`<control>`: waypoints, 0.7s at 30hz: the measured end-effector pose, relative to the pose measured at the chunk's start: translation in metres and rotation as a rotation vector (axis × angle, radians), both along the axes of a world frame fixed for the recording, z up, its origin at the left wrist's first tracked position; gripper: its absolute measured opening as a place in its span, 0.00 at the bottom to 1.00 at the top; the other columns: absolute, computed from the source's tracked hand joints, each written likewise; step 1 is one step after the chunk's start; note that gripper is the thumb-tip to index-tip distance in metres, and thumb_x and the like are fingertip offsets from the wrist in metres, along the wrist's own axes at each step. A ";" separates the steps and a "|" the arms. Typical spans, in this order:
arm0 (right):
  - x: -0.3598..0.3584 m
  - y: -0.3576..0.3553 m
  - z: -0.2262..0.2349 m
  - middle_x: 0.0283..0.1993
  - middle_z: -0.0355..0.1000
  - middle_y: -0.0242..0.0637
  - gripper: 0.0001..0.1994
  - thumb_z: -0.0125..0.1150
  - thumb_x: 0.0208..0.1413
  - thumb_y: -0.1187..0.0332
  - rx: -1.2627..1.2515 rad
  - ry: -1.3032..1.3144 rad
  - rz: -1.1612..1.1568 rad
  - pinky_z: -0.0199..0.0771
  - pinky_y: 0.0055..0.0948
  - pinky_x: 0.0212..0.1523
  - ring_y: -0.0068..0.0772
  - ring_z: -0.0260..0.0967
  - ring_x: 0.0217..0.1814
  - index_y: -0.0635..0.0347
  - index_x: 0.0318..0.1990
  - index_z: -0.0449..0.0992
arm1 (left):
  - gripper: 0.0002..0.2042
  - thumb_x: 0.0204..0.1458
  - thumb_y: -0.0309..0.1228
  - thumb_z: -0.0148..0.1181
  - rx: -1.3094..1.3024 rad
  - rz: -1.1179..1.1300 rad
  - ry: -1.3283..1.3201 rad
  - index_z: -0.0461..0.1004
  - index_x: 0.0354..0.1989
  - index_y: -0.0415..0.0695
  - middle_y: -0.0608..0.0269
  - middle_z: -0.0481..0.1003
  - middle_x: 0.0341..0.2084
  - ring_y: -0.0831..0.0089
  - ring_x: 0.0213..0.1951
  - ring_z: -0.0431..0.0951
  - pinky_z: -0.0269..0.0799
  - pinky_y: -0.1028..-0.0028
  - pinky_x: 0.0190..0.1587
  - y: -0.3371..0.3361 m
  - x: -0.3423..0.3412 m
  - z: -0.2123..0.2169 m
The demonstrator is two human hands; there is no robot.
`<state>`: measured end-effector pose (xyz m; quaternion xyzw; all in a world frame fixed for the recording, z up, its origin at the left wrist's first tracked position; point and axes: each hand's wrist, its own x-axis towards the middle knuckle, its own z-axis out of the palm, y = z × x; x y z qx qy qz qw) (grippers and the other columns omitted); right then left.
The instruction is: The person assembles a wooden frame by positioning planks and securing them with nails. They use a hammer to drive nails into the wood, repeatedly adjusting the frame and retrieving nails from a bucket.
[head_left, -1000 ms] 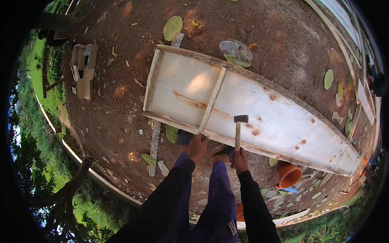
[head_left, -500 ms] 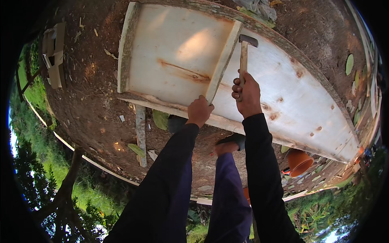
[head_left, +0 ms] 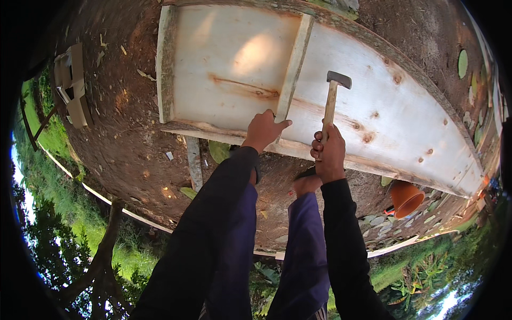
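My right hand (head_left: pixel 330 154) is closed round the wooden handle of a hammer (head_left: pixel 331 101), its dark metal head up and away from me, above the pale wooden panel (head_left: pixel 373 69). At the near end of a wooden crosspiece (head_left: pixel 294 64) on the panel, my left hand (head_left: pixel 261 131) grips with its fingers on the left side and the thumb reaching across to the right. Whether a small nail is also between those fingers is too small to make out. Rough-barked strips (head_left: pixel 229 133) edge the panel.
An orange bucket (head_left: pixel 407 199) lies tipped on the soil beyond the panel's near right edge. On the left stands an open cardboard box (head_left: pixel 74 85). A narrow board (head_left: pixel 194 160) sticks out under the panel near my feet. Leaves lie scattered about.
The hammer and my right hand have come nearer to me and a little right, away from the crosspiece. My left thumb now stretches out to the right. The view has shifted slightly.
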<state>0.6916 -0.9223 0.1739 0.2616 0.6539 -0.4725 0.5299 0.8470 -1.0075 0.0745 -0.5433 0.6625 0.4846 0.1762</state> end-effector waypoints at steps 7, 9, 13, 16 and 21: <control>0.092 0.051 0.004 0.26 0.60 0.27 0.09 0.43 0.67 0.61 0.092 -0.171 -0.011 0.55 0.21 0.16 0.18 0.56 0.19 0.53 0.39 0.65 | 0.28 0.46 0.54 0.68 -0.111 -0.061 0.087 0.75 0.30 0.34 0.45 0.77 0.24 0.51 0.30 0.80 0.74 0.58 0.35 -0.059 -0.042 -0.014; 0.101 0.055 0.005 0.25 0.59 0.27 0.08 0.44 0.66 0.62 0.082 -0.252 0.008 0.56 0.23 0.16 0.18 0.57 0.20 0.53 0.38 0.65 | 0.27 0.46 0.54 0.68 -0.092 -0.070 0.076 0.76 0.27 0.35 0.48 0.76 0.22 0.53 0.28 0.78 0.71 0.59 0.34 -0.062 -0.045 -0.021; 0.095 0.064 0.001 0.25 0.60 0.28 0.08 0.43 0.67 0.62 0.073 -0.114 -0.181 0.55 0.23 0.16 0.19 0.56 0.19 0.54 0.37 0.64 | 0.27 0.49 0.53 0.66 -0.080 -0.109 -0.007 0.76 0.30 0.33 0.44 0.78 0.24 0.50 0.31 0.80 0.74 0.57 0.35 -0.055 -0.050 -0.015; 0.077 0.048 -0.005 0.25 0.60 0.28 0.09 0.43 0.67 0.62 0.039 0.023 -0.360 0.55 0.22 0.15 0.18 0.55 0.18 0.54 0.36 0.63 | 0.26 0.52 0.52 0.63 -0.031 -0.048 0.003 0.76 0.31 0.33 0.44 0.77 0.26 0.50 0.32 0.79 0.71 0.57 0.36 -0.047 -0.044 -0.013; 0.062 0.007 -0.025 0.25 0.60 0.28 0.09 0.43 0.67 0.61 0.058 0.114 -0.226 0.56 0.22 0.16 0.18 0.56 0.18 0.56 0.39 0.65 | 0.21 0.57 0.48 0.58 -0.097 0.097 0.141 0.77 0.38 0.37 0.46 0.76 0.28 0.50 0.33 0.76 0.69 0.58 0.38 -0.020 -0.029 -0.012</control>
